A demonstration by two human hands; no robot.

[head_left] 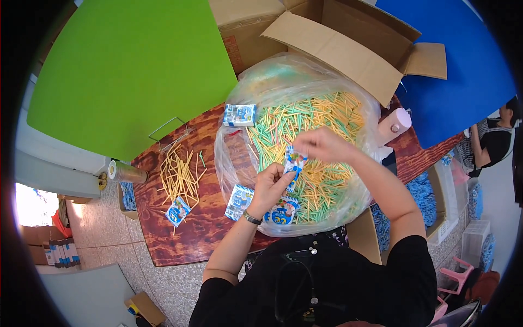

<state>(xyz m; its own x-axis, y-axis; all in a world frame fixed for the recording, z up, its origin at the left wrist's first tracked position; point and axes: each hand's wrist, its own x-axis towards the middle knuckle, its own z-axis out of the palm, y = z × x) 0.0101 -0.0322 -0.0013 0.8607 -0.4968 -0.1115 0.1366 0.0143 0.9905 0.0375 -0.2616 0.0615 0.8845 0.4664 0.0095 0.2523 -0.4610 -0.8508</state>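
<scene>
My left hand (pixel 267 188) is closed round a small blue-and-white packet (pixel 294 170) and holds it upright above a heap of thin coloured sticks (pixel 327 111). At the packet's top, my right hand (pixel 322 146) has its fingers curled together; what they pinch, if anything, is hidden. The yellow, green and pink sticks fill a large clear plastic bag (pixel 231 158) lying open on the table. Beside my left wrist lie two more blue-and-white packets, one flat packet (pixel 239 201) and one with a cartoon print (pixel 281 211). Another packet (pixel 239 115) rests at the bag's upper left.
Loose yellow sticks (pixel 182 174) and a packet (pixel 177 211) lie on the reddish wooden table (pixel 190 240) at left. An open cardboard box (pixel 338 41) stands behind the bag, a pink bottle (pixel 395 124) at right. Green (pixel 136 71) and blue (pixel 452 82) boards flank the table; a person (pixel 487 139) is far right.
</scene>
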